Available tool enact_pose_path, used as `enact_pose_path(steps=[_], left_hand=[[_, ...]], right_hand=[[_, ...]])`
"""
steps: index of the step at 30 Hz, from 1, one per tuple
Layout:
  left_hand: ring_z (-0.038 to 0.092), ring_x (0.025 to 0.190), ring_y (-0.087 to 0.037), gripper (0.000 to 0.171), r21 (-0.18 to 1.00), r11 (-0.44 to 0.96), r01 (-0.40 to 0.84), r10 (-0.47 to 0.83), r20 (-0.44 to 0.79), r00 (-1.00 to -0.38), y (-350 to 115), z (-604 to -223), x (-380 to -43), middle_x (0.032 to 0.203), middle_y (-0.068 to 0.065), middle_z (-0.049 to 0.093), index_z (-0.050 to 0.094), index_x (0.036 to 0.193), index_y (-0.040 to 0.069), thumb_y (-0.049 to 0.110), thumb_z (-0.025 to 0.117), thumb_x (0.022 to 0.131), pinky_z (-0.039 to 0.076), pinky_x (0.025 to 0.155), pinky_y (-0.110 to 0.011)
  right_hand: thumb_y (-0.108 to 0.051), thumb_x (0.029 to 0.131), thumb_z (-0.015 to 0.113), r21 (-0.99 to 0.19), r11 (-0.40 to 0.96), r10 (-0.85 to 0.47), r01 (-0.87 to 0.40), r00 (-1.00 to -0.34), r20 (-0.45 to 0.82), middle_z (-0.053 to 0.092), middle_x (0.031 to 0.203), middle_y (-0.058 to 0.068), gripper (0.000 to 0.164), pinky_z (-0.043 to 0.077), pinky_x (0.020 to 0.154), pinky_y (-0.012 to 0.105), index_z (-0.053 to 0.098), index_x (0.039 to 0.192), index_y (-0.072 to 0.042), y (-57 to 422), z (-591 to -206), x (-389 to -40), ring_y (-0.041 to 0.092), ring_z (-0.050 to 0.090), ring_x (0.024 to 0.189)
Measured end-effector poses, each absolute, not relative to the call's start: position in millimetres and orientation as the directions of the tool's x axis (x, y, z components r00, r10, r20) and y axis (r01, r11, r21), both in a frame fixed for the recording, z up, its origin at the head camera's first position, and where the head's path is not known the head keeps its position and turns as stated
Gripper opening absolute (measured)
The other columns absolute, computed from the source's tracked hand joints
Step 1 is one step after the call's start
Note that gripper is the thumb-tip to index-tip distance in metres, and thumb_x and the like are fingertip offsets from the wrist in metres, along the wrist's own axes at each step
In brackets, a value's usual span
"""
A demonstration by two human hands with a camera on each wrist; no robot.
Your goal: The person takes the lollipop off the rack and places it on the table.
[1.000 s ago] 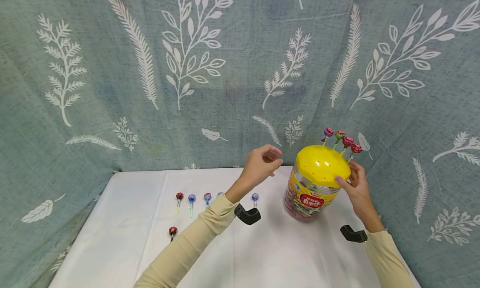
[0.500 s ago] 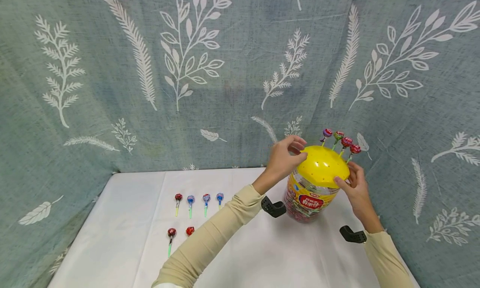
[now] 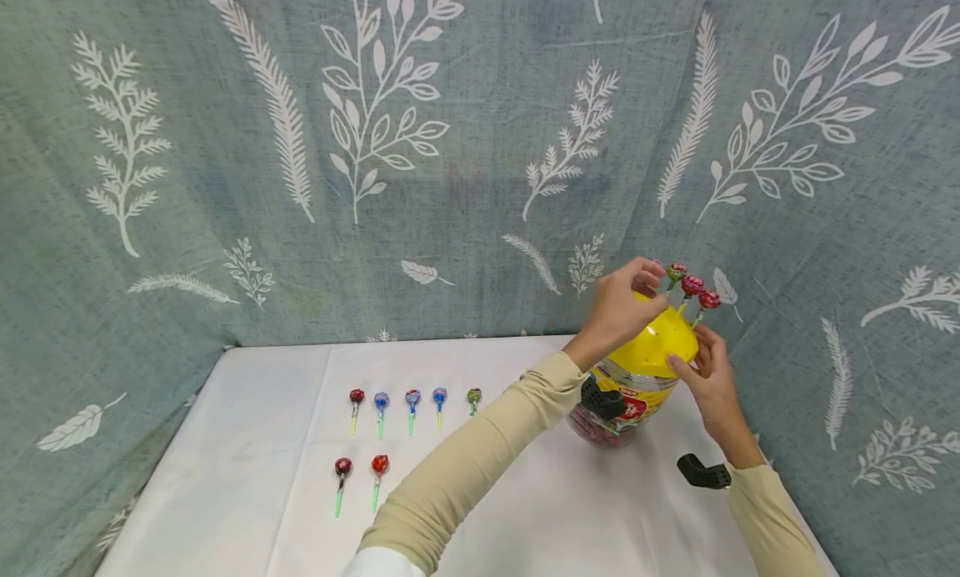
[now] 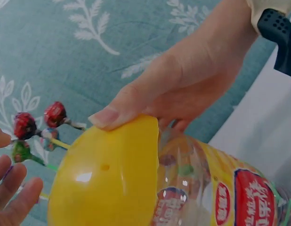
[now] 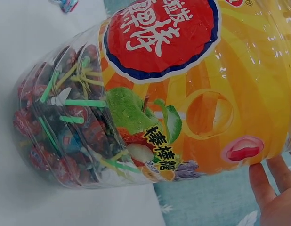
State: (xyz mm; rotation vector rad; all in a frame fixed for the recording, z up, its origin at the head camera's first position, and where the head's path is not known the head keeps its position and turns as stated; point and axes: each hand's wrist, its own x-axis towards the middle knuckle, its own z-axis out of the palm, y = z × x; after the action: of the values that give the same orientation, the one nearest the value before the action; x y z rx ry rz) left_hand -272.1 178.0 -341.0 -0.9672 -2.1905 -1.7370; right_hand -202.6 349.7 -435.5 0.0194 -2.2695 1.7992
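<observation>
Here, right hand (image 3: 715, 387) grips yellow lid (image 3: 660, 341) (left hand (image 3: 624, 305) near lollipops (image 3: 692, 285))

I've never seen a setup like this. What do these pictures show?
There's no machine: a person works with a bare left hand and right hand. The wide picture comes from a camera worn on the head, the two close ones from a camera on each wrist. On the white table lie loose lollipops, beside a candy jar. The right hand grips the jar's yellow lid, which has more lollipops stuck in it; whether the left holds one is unclear.
</observation>
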Motion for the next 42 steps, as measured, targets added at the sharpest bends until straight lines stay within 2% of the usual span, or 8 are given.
enact_pose_path(steps=[5,11,15,22,28,33,42], left_hand=[[0.058,0.082,-0.002,0.028,0.805,0.087,0.587,0.412,0.507,-0.757,196,-340,-276,0.103,-0.007,0.063,0.060,0.114,0.008,0.005,0.062,0.086,0.047,0.071,-0.011],[0.061,0.083,-0.004,0.028,0.803,0.118,0.584,0.413,0.495,-0.764,210,-341,-273,0.101,-0.004,0.064,0.061,0.117,0.010,0.005,0.061,0.089,0.047,0.069,-0.010],[0.061,0.077,-0.002,0.027,0.793,0.134,0.594,0.409,0.502,-0.762,216,-342,-271,0.096,-0.004,0.064,0.061,0.116,0.008,0.005,0.061,0.089,0.047,0.065,-0.010],[0.058,0.071,0.000,0.025,0.757,0.147,0.637,0.381,0.551,-0.742,226,-349,-269,0.089,-0.002,0.065,0.060,0.114,0.007,0.004,0.062,0.089,0.046,0.063,-0.008],[0.060,0.078,-0.001,0.024,0.682,0.128,0.720,0.301,0.664,-0.684,230,-347,-272,0.091,-0.002,0.068,0.062,0.111,0.007,0.004,0.063,0.088,0.045,0.070,-0.008],[0.061,0.081,-0.002,0.025,0.652,0.069,0.755,0.285,0.712,-0.641,223,-334,-268,0.095,-0.004,0.067,0.060,0.113,0.008,0.005,0.061,0.089,0.046,0.073,-0.009],[0.062,0.081,-0.005,0.027,0.671,0.009,0.742,0.297,0.706,-0.643,203,-324,-259,0.098,-0.007,0.064,0.058,0.115,0.006,0.004,0.063,0.088,0.049,0.069,-0.010]], right_hand=[[-0.024,0.096,0.057,-0.959,0.234,0.132,-0.157,-0.973,0.191,0.025,0.149,0.020,0.071,0.037,0.088,0.007,0.010,0.148,-0.012,351,-435,-204,0.016,0.034,0.127],[-0.024,0.096,0.056,-0.959,0.243,0.118,-0.147,-0.977,0.179,0.029,0.146,0.019,0.071,0.037,0.089,0.011,0.010,0.148,-0.013,353,-435,-204,0.008,0.037,0.121],[-0.023,0.096,0.056,-0.960,0.242,0.123,-0.140,-0.977,0.173,0.029,0.146,0.018,0.071,0.038,0.089,0.013,0.009,0.149,-0.013,353,-435,-204,0.007,0.038,0.119],[-0.018,0.096,0.056,-0.958,0.235,0.120,-0.163,-0.973,0.195,0.029,0.145,0.019,0.071,0.038,0.085,0.011,0.008,0.149,-0.010,353,-435,-204,0.005,0.040,0.115],[-0.019,0.096,0.055,-0.955,0.242,0.119,-0.171,-0.972,0.205,0.027,0.147,0.022,0.070,0.037,0.086,0.009,0.010,0.148,-0.007,353,-434,-205,0.004,0.038,0.116],[-0.018,0.096,0.056,-0.956,0.238,0.120,-0.170,-0.972,0.203,0.026,0.147,0.024,0.071,0.037,0.086,0.009,0.009,0.148,-0.006,352,-434,-206,0.004,0.039,0.116],[-0.021,0.096,0.055,-0.966,0.223,0.117,-0.135,-0.980,0.163,0.023,0.150,0.021,0.073,0.036,0.087,0.010,0.006,0.149,-0.009,354,-435,-205,0.011,0.034,0.125]])
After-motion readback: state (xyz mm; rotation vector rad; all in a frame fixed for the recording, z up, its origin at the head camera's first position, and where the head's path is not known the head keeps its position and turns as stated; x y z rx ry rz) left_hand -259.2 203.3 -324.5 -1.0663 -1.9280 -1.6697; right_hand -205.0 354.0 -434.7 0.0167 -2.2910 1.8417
